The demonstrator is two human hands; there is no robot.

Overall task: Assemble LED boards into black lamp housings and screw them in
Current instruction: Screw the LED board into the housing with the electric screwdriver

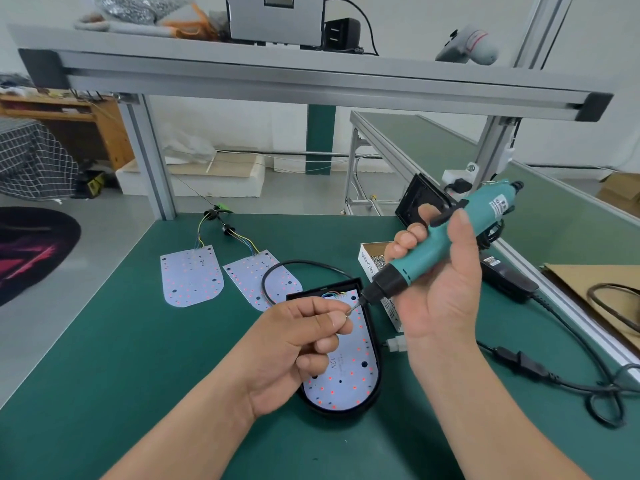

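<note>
A green surface is spread under everything. Near its middle a black housing is laid flat, and a white board dotted with red is seated inside it. Two loose boards are laid to the left of the housing, each with coloured wires at its far end. A teal screwdriver is gripped by the right hand, whose fingers are curled round its body. It is held tilted above the housing's far end, with its tip pointed down and to the left. An open box of screws is set just right of the housing, partly hidden by the screwdriver's nose. The left hand is held over the housing, and a screw is pinched between its thumb and forefinger, right by the driver's tip. Whether screw and tip are touching cannot be told.
</note>
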